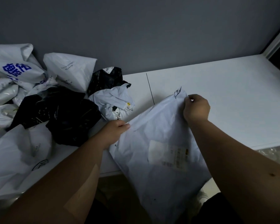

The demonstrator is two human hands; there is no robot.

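Observation:
A large pale-grey mailer bag [153,130] with a white shipping label [167,156] lies tilted over the front edge of the white table [225,94]. My left hand [115,131] grips the bag's left edge, thumb on top. My right hand [196,109] pinches the bag's top edge near its far corner, fingers curled round the plastic. The bag's lower part hangs off the table toward my lap.
A heap of white parcel bags [14,73] and black parcel bags [61,113] fills the table's left side, against the grey wall. A crumpled grey bag [115,101] with labels lies just beyond my left hand. Clear plastic [275,155] shows below the table's right edge.

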